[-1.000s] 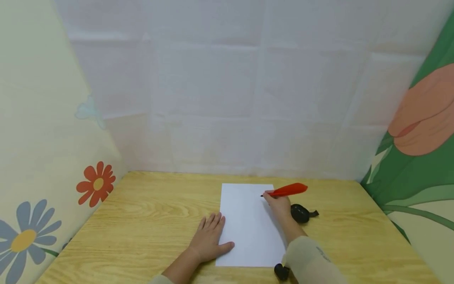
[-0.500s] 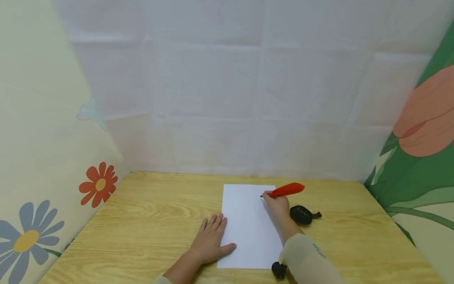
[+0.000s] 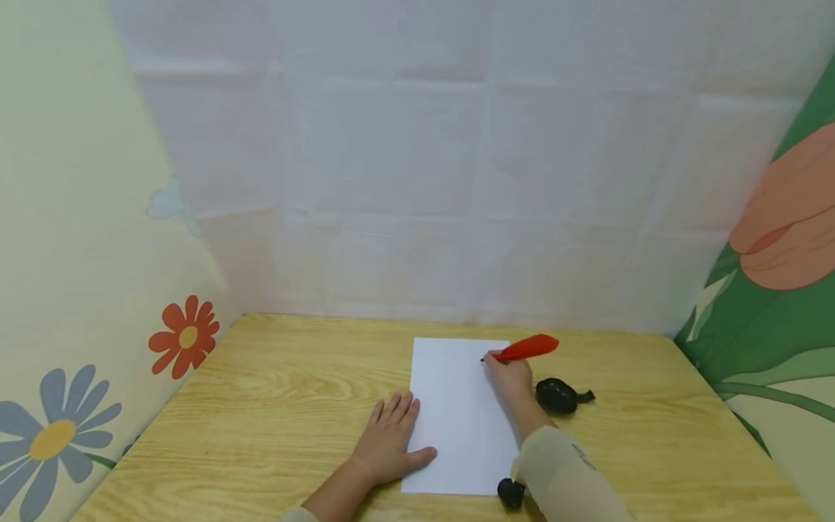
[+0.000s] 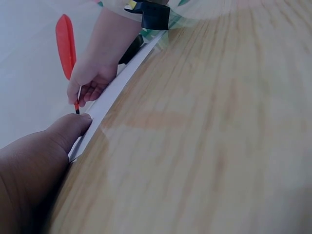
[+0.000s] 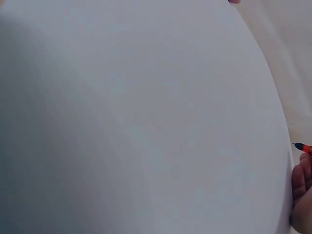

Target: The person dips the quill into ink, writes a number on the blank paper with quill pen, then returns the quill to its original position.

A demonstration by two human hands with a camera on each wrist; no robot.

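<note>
My right hand [image 3: 512,375] pinches a feather pen with a red plume [image 3: 531,346] and a dark tip over the upper right part of a white sheet of paper [image 3: 457,428]. In the right wrist view the pen's dark point [image 5: 299,146] shows just off the paper's curved-looking outline, with curled fingers below it. My left hand [image 3: 390,441] lies flat with spread fingers at the sheet's left edge, its thumb resting on the paper. From the left wrist view, the plume [image 4: 66,46] rises from the right hand [image 4: 95,75], its tip pointing down beyond the left thumb [image 4: 73,127].
A glossy black rounded object [image 3: 557,396] with a short tab lies right of the paper beside the right forearm. Another small black piece [image 3: 511,493] sits by the right sleeve. The wood-grain table [image 3: 274,406] ends at a creased white backdrop [image 3: 391,181].
The whole head view has shifted slightly, moving the scene a little to the right. The plume leans marginally differently, while its tip stays near the same spot; the left hand stays on the paper's edge.
</note>
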